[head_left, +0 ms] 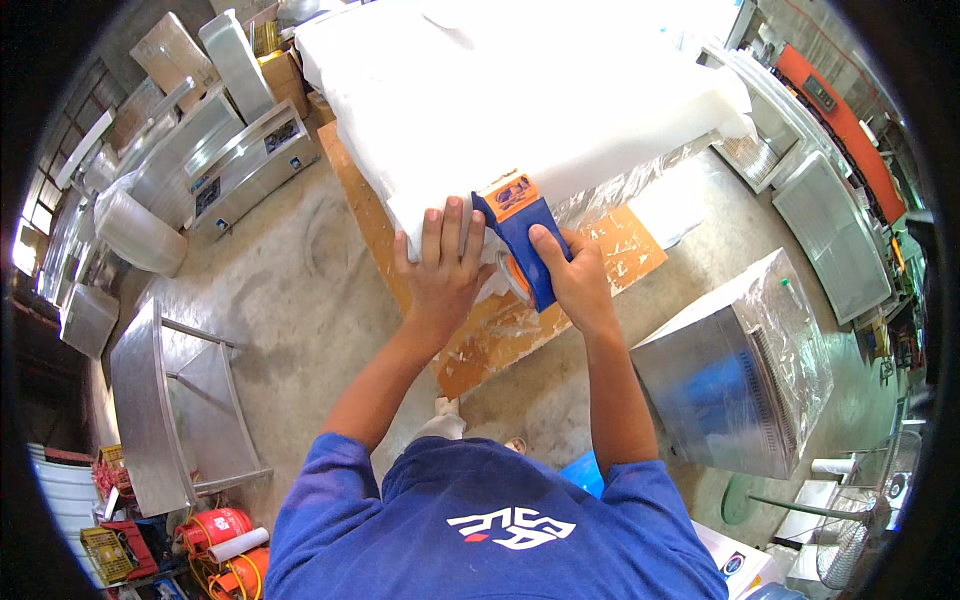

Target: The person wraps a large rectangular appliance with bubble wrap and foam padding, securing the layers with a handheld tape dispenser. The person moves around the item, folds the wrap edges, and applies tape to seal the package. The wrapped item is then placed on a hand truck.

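So using the white wrap [530, 90] as the reference: way off to its left there's a steel stand [145, 400], with a good stretch of concrete floor [300, 260] between the two, so the left elbow looks to have plenty of room. A brown board [460, 368] sticks out past the wrap's left and near edges. The left hand [440, 275] is at the wrap's near corner, fingers spread and not gripping anything, palm down, I'd guess to keep that loose corner from shifting. Just right of those fingers, at the wrap's near edge, is the blue tool [528, 245] with an orange end. The right hand [578, 280] is closed around it, thumb on top, which probably lets it tilt the thing while the left one steadies. Right of the wrap and closer to the person, a film-covered steel cabinet [690, 395] hems things in, so that side seems tighter for the right elbow.
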`<state>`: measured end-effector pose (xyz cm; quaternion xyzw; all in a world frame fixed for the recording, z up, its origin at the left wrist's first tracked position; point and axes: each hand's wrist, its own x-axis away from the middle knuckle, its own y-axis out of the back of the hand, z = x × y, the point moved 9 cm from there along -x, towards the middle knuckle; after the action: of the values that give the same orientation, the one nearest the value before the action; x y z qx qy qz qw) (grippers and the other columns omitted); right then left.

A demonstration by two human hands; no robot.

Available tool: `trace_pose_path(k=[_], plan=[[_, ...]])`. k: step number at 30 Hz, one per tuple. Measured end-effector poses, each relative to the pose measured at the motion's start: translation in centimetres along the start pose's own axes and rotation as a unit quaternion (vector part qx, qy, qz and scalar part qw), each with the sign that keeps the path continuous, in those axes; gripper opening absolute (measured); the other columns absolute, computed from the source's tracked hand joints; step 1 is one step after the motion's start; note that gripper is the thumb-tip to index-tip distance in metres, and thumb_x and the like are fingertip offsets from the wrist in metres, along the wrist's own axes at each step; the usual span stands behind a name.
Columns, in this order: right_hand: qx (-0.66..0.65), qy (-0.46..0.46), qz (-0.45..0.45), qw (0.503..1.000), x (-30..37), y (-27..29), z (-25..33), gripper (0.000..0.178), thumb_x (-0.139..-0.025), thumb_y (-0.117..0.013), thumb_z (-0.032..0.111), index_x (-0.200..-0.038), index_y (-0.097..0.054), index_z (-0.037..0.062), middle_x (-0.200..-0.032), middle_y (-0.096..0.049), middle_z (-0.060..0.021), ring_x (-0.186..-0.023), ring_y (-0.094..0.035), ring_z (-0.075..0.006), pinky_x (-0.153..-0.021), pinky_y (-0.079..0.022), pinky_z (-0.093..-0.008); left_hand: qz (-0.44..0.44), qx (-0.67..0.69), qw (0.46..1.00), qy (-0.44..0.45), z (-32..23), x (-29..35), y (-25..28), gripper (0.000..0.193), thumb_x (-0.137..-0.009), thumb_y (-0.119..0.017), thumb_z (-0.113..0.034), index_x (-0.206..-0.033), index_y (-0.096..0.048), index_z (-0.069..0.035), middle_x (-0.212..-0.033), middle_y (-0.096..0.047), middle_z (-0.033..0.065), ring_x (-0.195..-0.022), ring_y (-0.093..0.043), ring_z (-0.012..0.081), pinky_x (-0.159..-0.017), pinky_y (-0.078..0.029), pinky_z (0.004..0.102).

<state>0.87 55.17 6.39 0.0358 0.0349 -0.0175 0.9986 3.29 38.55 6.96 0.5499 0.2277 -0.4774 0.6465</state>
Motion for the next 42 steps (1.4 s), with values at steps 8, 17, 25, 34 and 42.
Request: trace_pose_path(k=[8, 17, 25, 34, 42], plan=[[0.014, 0.002, 0.018, 1.0, -0.1, 0.1, 1.5, 0.052, -0.098, -0.068, 0.047, -0.092, -0.074, -0.005, -0.069, -0.069, -0.0053, -0.059, -0.062, -0.0097, -0.054, -0.049, -0.0268, 0.135, 0.203, 0.97, -0.013, 1.0, -4.5, 6.6, 0.125, -0.074, -0.079, -0.068, -0.16, -0.021, 0.001, -0.16, -0.039, 0.0205, -0.152, -0.029, 0.0366, -0.121, -0.006, 0.0607], [-0.01, -0.015, 0.028, 0.999, -0.8, 0.1, -0.2, 0.051, -0.098, -0.069, 0.046, -0.09, -0.073, -0.0044, -0.068, -0.067, -0.0052, -0.059, -0.06, -0.0094, -0.053, -0.047, -0.0278, 0.251, 0.391, 0.878, -0.117, 2.9, -10.5, 4.1, 0.135, -0.077, -0.08, -0.064, -0.162, 0.002, 0.001, -0.147, -0.054, 0.0236, -0.139, -0.049, 0.0388, -0.12, -0.034, 0.0495], [-0.066, -0.005, 0.031, 0.997, -0.6, -0.4, -2.9, 0.052, -0.098, -0.068, 0.048, -0.091, -0.072, -0.0042, -0.071, -0.066, -0.0048, -0.059, -0.057, -0.0095, -0.054, -0.045, -0.0284, 0.25, 0.358, 0.893, -0.111, 3.0, -10.4, 3.1, 0.138, -0.07, -0.088, -0.052, -0.162, 0.0, -0.001, -0.142, -0.06, 0.0183, -0.135, -0.055, 0.0335, -0.12, -0.036, 0.0488], [-0.055, -0.052, 0.017, 0.997, 1.7, 0.2, -8.9, 0.049, -0.097, -0.069, 0.047, -0.092, -0.072, -0.0023, -0.074, -0.068, -0.0052, -0.063, -0.06, -0.012, -0.059, -0.047, -0.0306, 0.277, 0.253, 0.916, -0.143, 2.4, -9.0, 2.5, 0.127, -0.066, -0.09, -0.035, -0.163, -0.013, -0.004, -0.148, -0.057, 0.0119, -0.138, -0.051, 0.0268, -0.121, -0.036, 0.0463], [-0.012, -0.024, -0.034, 0.999, 0.8, -0.7, -15.9, 0.057, -0.093, -0.07, 0.055, -0.089, -0.072, -0.0017, -0.071, -0.066, -0.0068, -0.063, -0.059, -0.0148, -0.058, -0.047, -0.0344, 0.247, 0.144, 0.934, -0.216, 1.0, -8.3, 2.7, 0.108, -0.069, -0.086, -0.04, -0.159, -0.034, -0.009, -0.158, -0.045, 0.0073, -0.145, -0.042, 0.0218, -0.124, -0.032, 0.0449]])
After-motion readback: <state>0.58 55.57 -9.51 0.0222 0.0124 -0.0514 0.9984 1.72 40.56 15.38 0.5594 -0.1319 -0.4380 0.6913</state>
